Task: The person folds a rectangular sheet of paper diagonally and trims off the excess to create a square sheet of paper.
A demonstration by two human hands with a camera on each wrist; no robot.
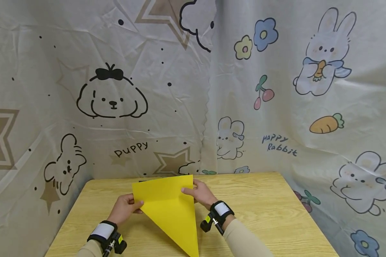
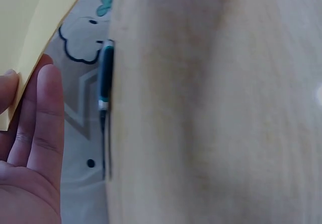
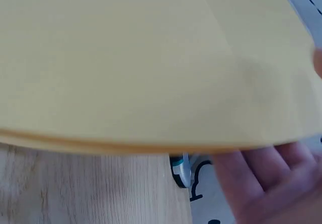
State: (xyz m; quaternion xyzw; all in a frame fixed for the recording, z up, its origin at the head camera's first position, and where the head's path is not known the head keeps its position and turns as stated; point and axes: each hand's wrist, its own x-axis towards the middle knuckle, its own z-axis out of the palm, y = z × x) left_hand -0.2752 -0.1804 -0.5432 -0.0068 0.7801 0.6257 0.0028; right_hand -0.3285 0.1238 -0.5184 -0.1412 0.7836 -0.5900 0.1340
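A yellow sheet of paper (image 1: 173,210), folded along a slant, is held up over the table with its long point toward the front. At its left edge, my left hand (image 1: 123,208) pinches it, thumb in front and fingers behind. My right hand (image 1: 203,193) grips the upper right edge the same way, with the thumb lying on the front face. The left wrist view has the paper's edge (image 2: 37,48) between thumb and fingers. Close up in the right wrist view, the paper (image 3: 126,73) covers most of the frame, and the fingers (image 3: 241,178) show beneath it.
Behind the paper, a slim dark tool with teal trim (image 2: 105,75) lies along the back edge of the wooden table (image 1: 251,207). A patterned curtain (image 1: 186,107) hangs behind the table and at both sides. Each wrist carries a strapped camera.
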